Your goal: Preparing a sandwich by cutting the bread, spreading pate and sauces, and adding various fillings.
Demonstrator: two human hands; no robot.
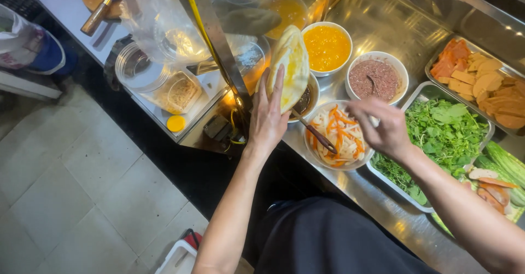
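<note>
My left hand [267, 115] holds a split bread roll [291, 66] upright over the steel counter, fingers along its side. My right hand [383, 125] hovers over a bowl of shredded carrot and white radish [338, 137], fingers pinched together; I cannot tell whether they hold anything. A dark-handled spoon [316, 133] lies across that bowl's rim, reaching into a small bowl of dark sauce [303, 100] behind the roll.
Bowls of orange sauce [326, 47] and brown minced paste [374, 79] stand behind. A tray of green herbs [445, 132], sliced meats [486, 80] and cucumbers [506, 162] lie right. A glass jar [158, 85], plastic bag [156, 17] and knife [101, 9] sit left. Tiled floor [65, 186] is below.
</note>
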